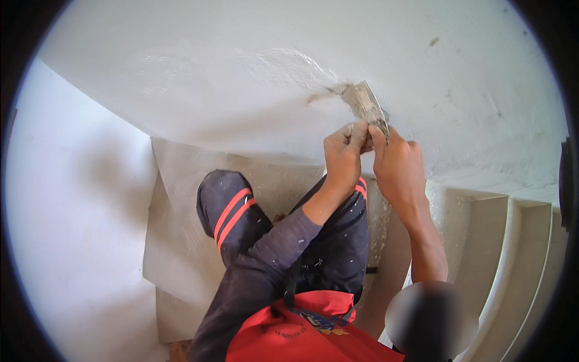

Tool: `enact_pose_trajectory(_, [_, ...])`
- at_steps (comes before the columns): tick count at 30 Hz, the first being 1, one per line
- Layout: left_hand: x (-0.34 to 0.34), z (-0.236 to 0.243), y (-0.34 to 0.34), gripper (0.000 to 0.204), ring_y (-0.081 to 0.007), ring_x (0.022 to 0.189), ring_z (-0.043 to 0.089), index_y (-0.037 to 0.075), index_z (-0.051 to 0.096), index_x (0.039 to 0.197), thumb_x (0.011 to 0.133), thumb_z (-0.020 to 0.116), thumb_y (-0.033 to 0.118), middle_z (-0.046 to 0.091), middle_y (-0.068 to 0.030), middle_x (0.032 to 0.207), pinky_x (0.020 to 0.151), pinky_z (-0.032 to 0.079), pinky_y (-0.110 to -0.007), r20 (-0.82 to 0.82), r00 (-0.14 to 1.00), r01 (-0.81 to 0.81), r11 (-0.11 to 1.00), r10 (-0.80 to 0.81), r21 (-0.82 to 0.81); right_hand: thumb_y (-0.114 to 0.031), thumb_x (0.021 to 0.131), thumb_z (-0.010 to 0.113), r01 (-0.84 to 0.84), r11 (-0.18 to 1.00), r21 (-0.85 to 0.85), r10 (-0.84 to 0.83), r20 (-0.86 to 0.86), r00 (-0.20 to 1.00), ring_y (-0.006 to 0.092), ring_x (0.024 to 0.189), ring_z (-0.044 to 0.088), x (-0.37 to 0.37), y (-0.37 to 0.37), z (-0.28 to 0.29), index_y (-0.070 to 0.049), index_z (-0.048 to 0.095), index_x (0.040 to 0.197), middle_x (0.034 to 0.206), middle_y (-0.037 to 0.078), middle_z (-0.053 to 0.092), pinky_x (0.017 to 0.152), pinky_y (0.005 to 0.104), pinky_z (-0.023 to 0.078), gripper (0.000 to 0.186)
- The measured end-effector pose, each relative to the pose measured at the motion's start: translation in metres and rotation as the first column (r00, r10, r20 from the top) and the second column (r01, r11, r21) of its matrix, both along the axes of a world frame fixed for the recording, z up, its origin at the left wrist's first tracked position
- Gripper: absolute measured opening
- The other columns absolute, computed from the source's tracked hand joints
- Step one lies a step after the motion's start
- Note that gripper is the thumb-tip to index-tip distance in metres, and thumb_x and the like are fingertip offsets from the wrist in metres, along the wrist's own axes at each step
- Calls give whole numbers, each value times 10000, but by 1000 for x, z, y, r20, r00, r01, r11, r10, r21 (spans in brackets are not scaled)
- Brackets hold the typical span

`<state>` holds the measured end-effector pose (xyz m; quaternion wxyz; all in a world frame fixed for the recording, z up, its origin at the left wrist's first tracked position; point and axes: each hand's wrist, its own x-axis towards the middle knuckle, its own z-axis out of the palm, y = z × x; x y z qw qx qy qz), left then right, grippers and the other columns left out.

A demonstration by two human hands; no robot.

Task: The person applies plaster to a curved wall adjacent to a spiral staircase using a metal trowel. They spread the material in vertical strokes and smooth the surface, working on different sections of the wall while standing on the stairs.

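Both my hands meet in front of the white wall (241,114), close to its surface. Between them is a flat scraper blade (363,102), grey-brown, smeared, with a thin bright edge; no handle shows. My left hand (345,154) is closed, thumb and fingers pinching at the blade's lower end. My right hand (399,166) is closed on the same end from the right. The fingers hide part of it. The blade's upper end lies against or just off the wall; I cannot tell which. Beside it, a wet-looking rough patch (295,63) marks the wall.
Below the wall is a grey landing (181,229), where my dark trousers with red stripes (235,217) show. Steps (482,241) run off on the right. Another white wall (78,181) stands on the left. A dark object (567,181) sits at the far right edge.
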<state>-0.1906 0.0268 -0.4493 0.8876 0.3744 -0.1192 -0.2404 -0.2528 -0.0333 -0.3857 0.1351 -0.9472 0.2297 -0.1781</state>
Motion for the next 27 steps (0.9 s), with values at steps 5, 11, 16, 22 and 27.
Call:
enact_pose_trajectory(5, [4, 3, 5, 341, -134, 765, 635, -32, 636, 906, 971, 506, 276, 657, -92, 852, 727, 524, -273, -25, 1000, -12, 999, 13, 36, -251, 927, 509, -101, 994, 52, 95, 96, 991, 457, 592, 576, 6, -5, 4, 50, 604, 765, 608, 262, 574, 560, 511, 452, 354])
enact_pose_trajectory(11, [6, -8, 18, 311, -157, 853, 627, -8, 615, 981, 962, 516, 287, 650, -92, 931, 795, 512, -313, -18, 998, 70, 987, -68, 142, -232, 931, 497, -187, 949, 254, 167, 99, 981, 462, 612, 576, 0, -9, -6, 64, 591, 785, 627, 283, 564, 566, 501, 448, 343])
enact_pose_trajectory(16, [-8, -27, 21, 347, -167, 894, 630, -28, 602, 996, 973, 493, 300, 646, -106, 963, 830, 516, -315, -86, 984, 173, 966, -159, 191, -228, 930, 502, -155, 969, 195, 162, -25, 986, 460, 621, 582, -13, -14, -28, 60, 587, 788, 616, 281, 561, 566, 497, 457, 333])
enact_pose_trajectory(22, [-18, -33, 12, 375, -169, 912, 623, -35, 583, 1024, 984, 467, 319, 635, -113, 987, 858, 503, -315, -47, 987, 158, 985, -155, 74, -230, 936, 491, -154, 982, 105, 166, -118, 979, 456, 612, 582, -17, -17, -15, 47, 594, 767, 602, 269, 566, 557, 496, 464, 340])
enact_pose_trajectory(27, [-8, -20, 13, 340, -164, 863, 648, -61, 589, 983, 997, 446, 247, 646, -127, 956, 817, 536, -295, -37, 996, 80, 997, -79, 19, -208, 935, 484, -158, 986, 44, 163, -181, 970, 446, 594, 581, 0, -8, 4, 57, 590, 766, 603, 257, 574, 550, 492, 467, 332])
